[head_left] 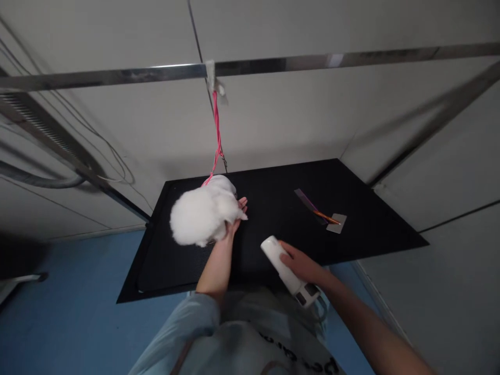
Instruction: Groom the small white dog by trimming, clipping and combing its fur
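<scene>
Nearest to my viewpoint is the wearer's garment [246,344], marked with dark lettering, and a light blue sleeve [183,323] on the left arm.

Right hand [299,263]: closed around a white handheld appliance [282,266]. The appliance is tilted, its upper end pointing forward and left; dark panels show at its lower end. I see it near the front edge of the black tabletop [273,195].

Left hand [241,205]: extended below the front of the white fluffy animal [199,213], fingers straight and reaching past its foreleg. I cannot tell whether the hidden thumb grips. The animal is on the left part of the tabletop.

To the right, well apart from the animal, lies a slim purple-and-orange tool [318,213]; its orange end overlaps a pale flat piece [338,224].

Above the animal, a pink lead [217,135] runs up to a metal bar [273,66]. Behind the bar I see a pale wall [292,120].
</scene>
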Tool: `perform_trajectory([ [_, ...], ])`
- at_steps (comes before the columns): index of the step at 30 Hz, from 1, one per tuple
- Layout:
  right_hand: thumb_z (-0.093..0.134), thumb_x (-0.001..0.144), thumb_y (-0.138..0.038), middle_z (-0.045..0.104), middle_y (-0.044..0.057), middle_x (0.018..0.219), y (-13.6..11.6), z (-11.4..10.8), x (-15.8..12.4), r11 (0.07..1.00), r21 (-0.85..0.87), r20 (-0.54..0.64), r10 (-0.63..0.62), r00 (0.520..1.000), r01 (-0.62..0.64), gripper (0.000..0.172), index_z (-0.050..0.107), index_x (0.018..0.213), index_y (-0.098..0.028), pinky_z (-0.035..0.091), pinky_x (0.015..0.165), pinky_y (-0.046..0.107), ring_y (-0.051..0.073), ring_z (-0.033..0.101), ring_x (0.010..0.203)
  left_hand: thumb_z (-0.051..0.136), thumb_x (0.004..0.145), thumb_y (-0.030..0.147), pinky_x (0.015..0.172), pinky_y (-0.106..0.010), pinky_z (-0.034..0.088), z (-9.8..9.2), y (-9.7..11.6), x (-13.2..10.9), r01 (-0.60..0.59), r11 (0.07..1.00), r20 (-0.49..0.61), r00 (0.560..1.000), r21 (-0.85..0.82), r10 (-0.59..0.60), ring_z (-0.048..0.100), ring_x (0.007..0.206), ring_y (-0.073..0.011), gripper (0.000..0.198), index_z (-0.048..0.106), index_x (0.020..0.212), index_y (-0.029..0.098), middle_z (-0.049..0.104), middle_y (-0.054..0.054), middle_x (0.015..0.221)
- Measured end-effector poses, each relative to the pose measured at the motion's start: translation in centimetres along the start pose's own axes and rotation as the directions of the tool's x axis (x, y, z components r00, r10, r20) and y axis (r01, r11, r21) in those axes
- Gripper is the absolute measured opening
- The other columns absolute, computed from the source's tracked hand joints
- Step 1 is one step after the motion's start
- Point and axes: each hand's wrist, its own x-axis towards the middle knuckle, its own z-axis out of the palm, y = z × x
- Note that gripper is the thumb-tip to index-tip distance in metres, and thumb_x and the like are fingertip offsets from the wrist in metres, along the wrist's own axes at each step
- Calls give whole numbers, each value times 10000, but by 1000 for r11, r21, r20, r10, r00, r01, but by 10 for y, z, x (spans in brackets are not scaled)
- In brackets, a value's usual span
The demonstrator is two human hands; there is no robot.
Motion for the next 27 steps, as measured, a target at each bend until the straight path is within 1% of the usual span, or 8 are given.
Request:
perform_trajectory([
  [2, 592, 806, -339, 514, 128, 1507, -7, 0, 3, 998, -42, 150, -32, 988, 39, 672, 526, 1448, -151, 302, 1186, 485, 328, 475, 1388, 858, 665, 427, 1182, -528, 295, -16, 11, -20, 73, 997, -11, 997, 37, -73, 381, 1424, -372, 365, 657, 754, 136, 545, -153, 1434],
  [4, 572, 814, -322, 559, 123, 1468, -17, 1, 6, 998, -45, 166, -36, 985, 44, 636, 553, 1427, -153, 323, 1172, 477, 325, 498, 1368, 864, 656, 395, 1177, -552, 290, -34, 28, -44, 166, 984, -2, 986, 60, -166, 368, 1433, -390, 351, 631, 658, 132, 542, -152, 1441],
  [11, 530, 860, -318, 576, 126, 1451, -66, 10, 20, 994, -35, 246, -90, 965, 102, 578, 570, 1410, -141, 373, 1137, 433, 304, 533, 1332, 856, 654, 341, 1132, -578, 341, -70, 78, -105, 206, 975, 132, 968, 84, -215, 303, 1471, -396, 266, 728, 793, 154, 464, -113, 1526],
  [14, 468, 895, -295, 632, 102, 1391, -74, 20, 25, 993, -44, 260, -96, 961, 111, 525, 592, 1389, -166, 399, 1112, 440, 294, 567, 1294, 832, 665, 319, 1107, -601, 359, -79, 72, -125, 246, 967, 91, 964, 63, -251, 294, 1469, -415, 288, 760, 903, 174, 400, -93, 1573],
  [17, 564, 850, -309, 519, 134, 1501, -73, 30, 30, 981, -87, 365, -131, 922, 174, 613, 541, 1437, -135, 342, 1166, 422, 305, 496, 1374, 831, 658, 301, 1140, -561, 336, -86, 60, -139, 242, 970, 44, 969, -5, -242, 419, 1402, -388, 361, 765, 991, 179, 530, -115, 1469],
  [21, 459, 909, -312, 528, 132, 1495, -67, 37, 39, 986, -79, 235, -123, 964, 145, 581, 500, 1465, -146, 361, 1144, 445, 298, 536, 1332, 797, 689, 388, 1141, -529, 342, -91, 42, -150, 322, 942, 75, 946, -96, -315, 499, 1338, -371, 516, 727, 1129, 128, 630, -179, 1328],
  [24, 502, 890, -316, 573, 142, 1450, -58, 41, 41, 982, -93, 326, -128, 937, 167, 556, 556, 1416, -142, 390, 1112, 438, 318, 563, 1294, 731, 759, 379, 1137, -489, 358, -90, 23, -158, 359, 928, 83, 933, -100, -351, 479, 1366, -337, 527, 681, 1217, 124, 552, -175, 1433],
  [27, 503, 887, -312, 619, 146, 1394, -42, 48, 38, 989, -116, 262, -55, 964, 88, 512, 601, 1365, -157, 415, 1076, 450, 327, 600, 1232, 731, 766, 320, 1148, -461, 343, -87, 6, -163, 344, 933, 29, 939, -105, -343, 580, 1260, -299, 486, 677, 1205, 118, 662, -178, 1269],
])
